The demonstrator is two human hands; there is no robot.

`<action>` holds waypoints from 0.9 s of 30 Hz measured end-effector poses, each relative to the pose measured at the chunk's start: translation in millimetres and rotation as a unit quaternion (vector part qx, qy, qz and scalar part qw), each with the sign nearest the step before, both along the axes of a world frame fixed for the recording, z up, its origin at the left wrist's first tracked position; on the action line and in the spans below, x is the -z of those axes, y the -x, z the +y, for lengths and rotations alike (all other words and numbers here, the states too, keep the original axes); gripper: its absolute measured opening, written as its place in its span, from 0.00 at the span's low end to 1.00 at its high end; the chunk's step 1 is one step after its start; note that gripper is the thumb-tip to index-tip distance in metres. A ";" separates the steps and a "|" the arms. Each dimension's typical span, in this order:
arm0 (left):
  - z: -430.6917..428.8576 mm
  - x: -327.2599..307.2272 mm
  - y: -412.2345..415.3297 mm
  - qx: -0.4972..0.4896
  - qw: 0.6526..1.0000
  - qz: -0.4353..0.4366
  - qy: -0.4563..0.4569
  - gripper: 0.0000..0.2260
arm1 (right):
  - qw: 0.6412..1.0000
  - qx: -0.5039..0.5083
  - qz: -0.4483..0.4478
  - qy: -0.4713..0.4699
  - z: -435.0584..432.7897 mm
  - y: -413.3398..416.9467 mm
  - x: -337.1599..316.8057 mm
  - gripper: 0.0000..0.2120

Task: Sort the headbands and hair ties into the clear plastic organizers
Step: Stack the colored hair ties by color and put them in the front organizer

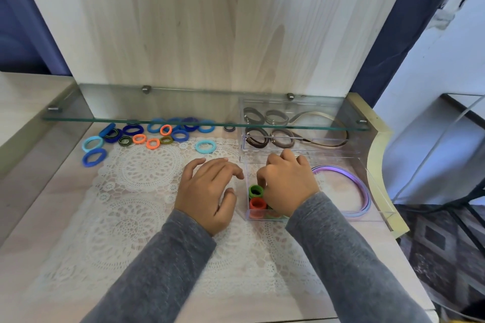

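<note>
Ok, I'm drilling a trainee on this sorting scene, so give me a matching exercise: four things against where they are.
Things:
1. green hair tie
2. purple headband
3. brown hair ties
4. left hand

Places:
A. far organizer, under the glass shelf
B. on the lace mat, holding nothing
C. near organizer, right part
D. near organizer, left end, by the right hand

Pairs: 1-D, 2-C, 3-A, 4-B

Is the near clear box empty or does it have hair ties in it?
Not empty: the clear box holds a green hair tie and an orange hair tie.
</note>
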State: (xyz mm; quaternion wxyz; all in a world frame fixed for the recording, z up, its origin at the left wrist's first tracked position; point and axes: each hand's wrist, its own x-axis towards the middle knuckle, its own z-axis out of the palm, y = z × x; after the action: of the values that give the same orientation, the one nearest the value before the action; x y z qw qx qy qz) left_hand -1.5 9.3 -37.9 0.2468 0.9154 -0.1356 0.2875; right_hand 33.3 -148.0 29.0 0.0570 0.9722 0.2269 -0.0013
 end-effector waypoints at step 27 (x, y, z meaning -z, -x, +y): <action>96.1 13.5 -0.5 -0.336 0.910 0.227 -0.085 0.26 | 0.972 0.028 -0.019 -0.235 121.8 2.2 56.2 0.21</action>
State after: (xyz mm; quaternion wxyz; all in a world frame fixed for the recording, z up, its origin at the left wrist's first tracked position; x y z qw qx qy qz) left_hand -1.1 105.4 -51.3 0.0809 0.9651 0.2153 0.1253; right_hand 31.1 -26.2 -27.1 -0.1684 0.9642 0.1929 0.0690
